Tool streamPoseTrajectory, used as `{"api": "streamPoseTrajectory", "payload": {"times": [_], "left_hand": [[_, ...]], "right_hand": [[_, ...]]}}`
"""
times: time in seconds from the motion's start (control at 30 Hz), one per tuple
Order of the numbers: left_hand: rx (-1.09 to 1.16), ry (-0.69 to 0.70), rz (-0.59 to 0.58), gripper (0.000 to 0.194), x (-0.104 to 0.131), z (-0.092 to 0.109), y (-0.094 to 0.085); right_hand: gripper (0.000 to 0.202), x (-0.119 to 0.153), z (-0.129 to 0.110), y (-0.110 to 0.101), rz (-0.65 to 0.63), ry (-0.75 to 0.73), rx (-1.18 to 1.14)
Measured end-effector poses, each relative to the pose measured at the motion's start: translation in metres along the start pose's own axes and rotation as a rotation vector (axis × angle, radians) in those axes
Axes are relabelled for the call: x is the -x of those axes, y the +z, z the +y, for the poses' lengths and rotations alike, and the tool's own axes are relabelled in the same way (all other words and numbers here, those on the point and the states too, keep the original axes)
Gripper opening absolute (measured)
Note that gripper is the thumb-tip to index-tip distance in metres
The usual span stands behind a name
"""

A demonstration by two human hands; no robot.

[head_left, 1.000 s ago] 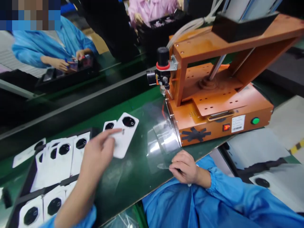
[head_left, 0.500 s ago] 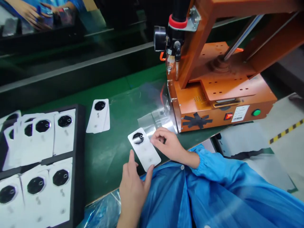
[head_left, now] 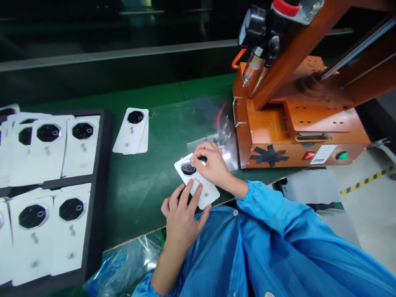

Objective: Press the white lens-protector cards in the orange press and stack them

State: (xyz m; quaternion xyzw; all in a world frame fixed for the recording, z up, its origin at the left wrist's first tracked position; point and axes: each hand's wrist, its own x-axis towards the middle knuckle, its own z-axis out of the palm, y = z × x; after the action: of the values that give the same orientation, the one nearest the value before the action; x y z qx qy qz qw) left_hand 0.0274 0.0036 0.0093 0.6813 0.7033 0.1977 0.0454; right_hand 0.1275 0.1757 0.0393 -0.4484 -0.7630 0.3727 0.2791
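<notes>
Left fingers point(head_left: 186, 194) moved onto white panel point(head_left: 206, 189), orange machine point(head_left: 297, 123) and clear film point(head_left: 198, 119) nearby.

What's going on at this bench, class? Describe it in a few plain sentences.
A person in a blue smock has both hands at one white panel on the green bench. The left hand lays spread fingers on it; the right hand's bunched fingertips are at its black octagon, though whether they pinch anything is unclear. Two overlapping panels lie apart, between a dark tray of similar panels and an orange machine.
</notes>
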Motion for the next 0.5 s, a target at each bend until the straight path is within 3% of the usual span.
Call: {"api": "streamPoseTrajectory", "payload": {"times": [0.3, 0.5], "left_hand": [[-0.013, 0.007, 0.034, 0.059, 0.000, -0.004, 0.005], [-0.024, 0.007, 0.055, 0.059, -0.002, -0.001, 0.004]], "right_hand": [[0.012, 0.005, -0.007, 0.005, -0.130, -0.041, 0.113], [0.013, 0.004, 0.003, 0.010, -0.077, -0.086, 0.186]]}}
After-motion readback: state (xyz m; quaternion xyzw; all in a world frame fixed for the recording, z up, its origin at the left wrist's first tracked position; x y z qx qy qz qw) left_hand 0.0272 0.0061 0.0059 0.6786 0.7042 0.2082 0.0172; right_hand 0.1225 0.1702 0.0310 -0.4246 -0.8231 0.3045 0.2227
